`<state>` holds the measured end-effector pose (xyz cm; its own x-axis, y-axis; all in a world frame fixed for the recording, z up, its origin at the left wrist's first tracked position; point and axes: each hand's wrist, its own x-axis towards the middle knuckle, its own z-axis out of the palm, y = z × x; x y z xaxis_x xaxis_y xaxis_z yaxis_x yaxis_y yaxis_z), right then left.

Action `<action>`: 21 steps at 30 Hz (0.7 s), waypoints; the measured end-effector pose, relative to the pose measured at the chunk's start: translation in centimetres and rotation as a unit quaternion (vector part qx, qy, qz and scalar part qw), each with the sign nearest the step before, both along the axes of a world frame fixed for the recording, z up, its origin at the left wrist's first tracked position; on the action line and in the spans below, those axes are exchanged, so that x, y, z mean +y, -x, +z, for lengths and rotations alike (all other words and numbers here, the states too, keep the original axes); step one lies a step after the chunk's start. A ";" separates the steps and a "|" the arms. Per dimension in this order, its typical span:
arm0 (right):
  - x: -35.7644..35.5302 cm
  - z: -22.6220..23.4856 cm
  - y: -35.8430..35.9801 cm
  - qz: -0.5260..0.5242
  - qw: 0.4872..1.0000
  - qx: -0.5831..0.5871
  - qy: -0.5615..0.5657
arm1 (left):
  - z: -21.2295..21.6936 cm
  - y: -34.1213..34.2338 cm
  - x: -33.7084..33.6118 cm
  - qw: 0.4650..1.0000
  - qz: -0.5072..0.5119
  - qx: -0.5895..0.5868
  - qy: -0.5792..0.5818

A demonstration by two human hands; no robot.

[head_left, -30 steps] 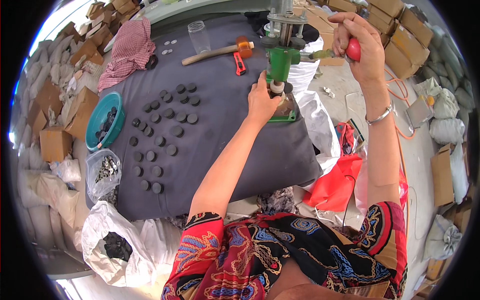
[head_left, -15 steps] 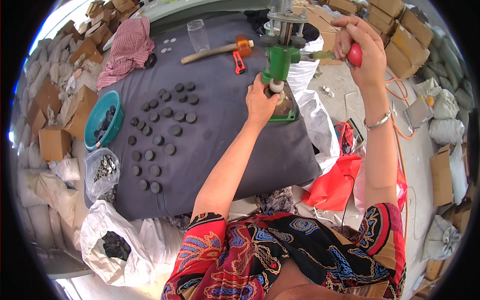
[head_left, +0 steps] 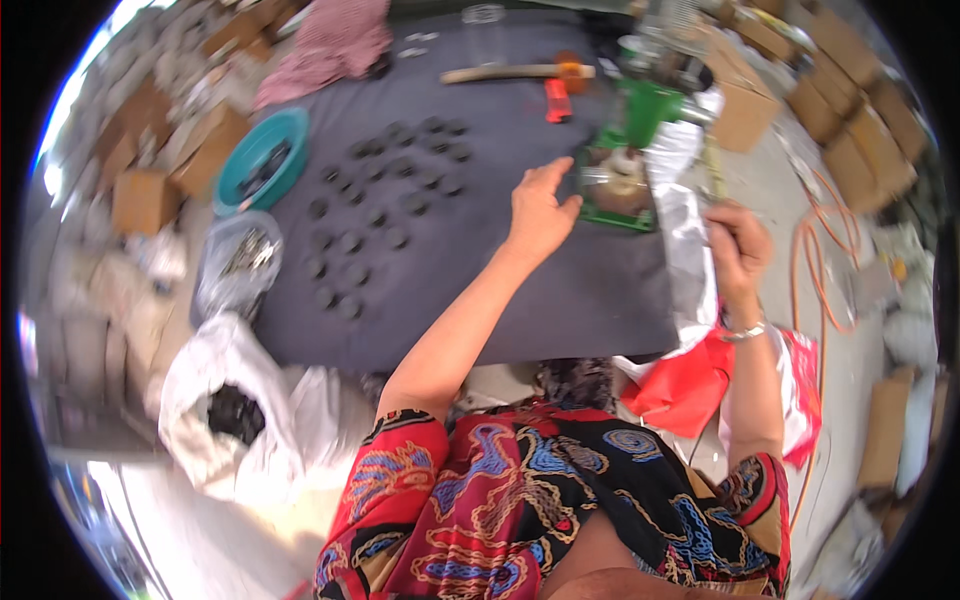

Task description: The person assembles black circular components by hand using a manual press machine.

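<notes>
A green hand press (head_left: 640, 115) stands at the right end of the dark-covered table (head_left: 480, 290), blurred by motion. My left hand (head_left: 545, 210) is just left of its base (head_left: 620, 215), with fingers stretched out and thumb apart, and nothing visible in it. Down from the press's right side hangs its yellowish lever (head_left: 715, 165). My right hand (head_left: 740, 250) is curled at the lever's lower end; the red knob is out of sight there. Several small black round pieces (head_left: 415, 203) lie spread over the middle and left of the table.
A hammer (head_left: 510, 72), a red cutter (head_left: 557, 100) and a clear jar (head_left: 485, 40) lie toward the back. On the left are a teal basin (head_left: 295, 160) and a clear tub of metal parts (head_left: 215, 265). An orange hose (head_left: 822, 250) runs across the floor at right.
My right hand has come down with the lever, which now points downward. My left hand has moved off the press base to its left. The whole view has shifted.
</notes>
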<state>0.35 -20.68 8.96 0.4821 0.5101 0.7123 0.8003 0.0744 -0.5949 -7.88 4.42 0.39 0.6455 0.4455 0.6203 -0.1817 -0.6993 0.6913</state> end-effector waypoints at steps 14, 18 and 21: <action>4.3 9.6 -7.4 0.150 0.960 0.227 -0.071 | -1.8 29.0 6.5 0.839 0.436 0.258 -0.195; -0.5 9.1 -12.1 0.117 0.970 0.201 -0.077 | -2.2 26.9 6.9 0.881 0.381 0.211 -0.183; -1.5 10.1 -10.9 0.096 0.974 0.191 -0.071 | -2.6 25.7 6.8 0.922 0.324 0.157 -0.141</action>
<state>11.22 -22.18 19.01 0.6313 0.5261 0.5698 0.4866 0.3034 -0.8192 -33.54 11.18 -2.25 0.4687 0.6504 0.5978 0.5160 -0.7508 0.4123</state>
